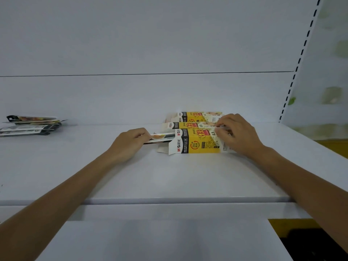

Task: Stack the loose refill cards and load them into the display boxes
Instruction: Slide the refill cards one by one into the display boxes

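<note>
We see the yellow, white and black cardboard display box (pixel 197 141) lying on its side on the white shelf (pixel 169 178), long axis 9 to 3 o'clock, open mouth toward 9. Our left hand (pixel 130 142) has its fingers closed on a stack of glossy refill cards (pixel 160 138), half inside that mouth. Our right hand (pixel 237 134) pinches the box's far end. Two more boxes lie behind at 12; loose cards (pixel 31 125) rest far toward 9.

Read on the front display box (pixel 195 141): "M&G" with Chinese characters on the white end; "360°" in a circle, "1元" and "0.5" on the yellow panel; "1元" and "0.5" repeated on the middle display box (pixel 188 125); smaller print illegible.
</note>
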The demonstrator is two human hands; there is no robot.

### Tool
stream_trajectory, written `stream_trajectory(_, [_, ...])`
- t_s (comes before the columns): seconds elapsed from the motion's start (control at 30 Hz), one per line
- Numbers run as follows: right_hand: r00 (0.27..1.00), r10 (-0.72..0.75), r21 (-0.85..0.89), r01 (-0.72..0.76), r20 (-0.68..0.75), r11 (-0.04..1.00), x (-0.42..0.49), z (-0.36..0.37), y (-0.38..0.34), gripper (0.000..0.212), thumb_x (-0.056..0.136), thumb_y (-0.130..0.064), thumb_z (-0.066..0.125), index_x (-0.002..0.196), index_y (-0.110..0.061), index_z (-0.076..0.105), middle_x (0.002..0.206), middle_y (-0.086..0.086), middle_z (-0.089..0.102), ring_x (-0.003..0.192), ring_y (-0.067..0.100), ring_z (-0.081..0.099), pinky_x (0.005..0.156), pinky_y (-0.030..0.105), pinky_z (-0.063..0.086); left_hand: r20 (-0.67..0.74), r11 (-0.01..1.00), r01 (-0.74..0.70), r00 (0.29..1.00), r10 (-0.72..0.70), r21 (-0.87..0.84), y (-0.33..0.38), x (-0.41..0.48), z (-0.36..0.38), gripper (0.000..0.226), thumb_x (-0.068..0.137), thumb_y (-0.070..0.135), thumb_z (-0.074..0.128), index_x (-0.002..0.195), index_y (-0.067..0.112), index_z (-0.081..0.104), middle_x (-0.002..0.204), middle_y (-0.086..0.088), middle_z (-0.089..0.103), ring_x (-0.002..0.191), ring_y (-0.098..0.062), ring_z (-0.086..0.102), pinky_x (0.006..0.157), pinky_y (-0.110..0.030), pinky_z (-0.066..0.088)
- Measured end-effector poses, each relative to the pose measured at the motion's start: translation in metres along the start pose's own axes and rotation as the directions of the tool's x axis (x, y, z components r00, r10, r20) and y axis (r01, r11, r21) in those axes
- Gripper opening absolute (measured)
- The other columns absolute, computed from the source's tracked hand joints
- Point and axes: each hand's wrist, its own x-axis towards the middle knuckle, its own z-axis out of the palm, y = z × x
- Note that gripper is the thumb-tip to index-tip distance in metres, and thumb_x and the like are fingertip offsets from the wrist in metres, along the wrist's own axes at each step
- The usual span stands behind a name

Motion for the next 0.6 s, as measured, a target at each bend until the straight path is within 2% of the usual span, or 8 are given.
stream_trajectory(0.13, [1.0, -0.022, 0.016, 0.022, 0.011, 1.0, -0.001, 0.001, 0.001, 0.041, 0.081, -0.041, 0.039, 0.097, -0.012, 0.064, 0.105, -0.004, 0.061, 0.099, 0.014, 0.048, 0.074, 0.025, 0.035, 0.045, 0.998, -0.004, 0.999, 0.007, -0.063, 0.014, 0.008, 0.01, 0.029, 0.094, 0.024, 0.042, 0.067, 0.026, 0.052, 0.069, 0.005, 0.046, 0.061, -0.013, 0.037, 0.056, -0.027, 0.024])
stream_trajectory(0.27, [1.0, -0.018, 0.022, 0.017, 0.013, 1.0, -0.001, 0.001, 0.0, 0.041, 0.081, -0.04, 0.039, 0.097, -0.012, 0.064, 0.106, -0.003, 0.061, 0.099, 0.014, 0.047, 0.073, 0.023, 0.033, 0.093, 0.986, 0.056, 0.995, -0.042, -0.159, 0.01, 0.014, 0.014, 0.038, 0.094, 0.021, 0.043, 0.058, 0.027, 0.052, 0.072, 0.004, 0.048, 0.069, -0.014, 0.038, 0.063, -0.027, 0.024])
stream_trajectory(0.37, [1.0, -0.007, 0.028, 0.007, 0.024, 1.0, -0.001, -0.001, -0.001, 0.043, 0.08, -0.041, 0.039, 0.099, -0.012, 0.064, 0.107, -0.004, 0.06, 0.101, 0.013, 0.047, 0.073, 0.022, 0.032, 0.15, 0.975, 0.124, 0.984, -0.097, -0.185, 0.004, 0.016, 0.011, 0.028, 0.096, 0.024, 0.045, 0.069, 0.02, 0.052, 0.081, -0.004, 0.046, 0.078, -0.017, 0.038, 0.065, -0.028, 0.023])
stream_trajectory(0.47, [0.999, -0.004, 0.023, 0.003, 0.035, 1.0, -0.001, -0.002, 0.0, 0.044, 0.079, -0.043, 0.038, 0.101, -0.013, 0.063, 0.108, -0.005, 0.06, 0.102, 0.012, 0.046, 0.072, 0.022, 0.031, 0.128, 0.975, 0.143, 0.984, -0.122, -0.172, -0.001, 0.016, 0.0, 0.023, 0.096, 0.022, 0.045, 0.075, 0.013, 0.051, 0.079, -0.006, 0.041, 0.072, -0.019, 0.034, 0.06, -0.028, 0.022])
stream_trajectory(0.6, [0.999, -0.013, 0.019, 0.012, 0.035, 1.0, 0.0, -0.002, 0.0, 0.044, 0.079, -0.041, 0.038, 0.101, -0.013, 0.063, 0.109, -0.005, 0.06, 0.102, 0.012, 0.046, 0.072, 0.022, 0.03, 0.134, 0.975, 0.166, 0.98, -0.147, -0.147, -0.002, 0.014, -0.001, 0.025, 0.096, 0.023, 0.044, 0.075, 0.014, 0.053, 0.078, -0.004, 0.043, 0.073, -0.018, 0.036, 0.06, -0.027, 0.023])
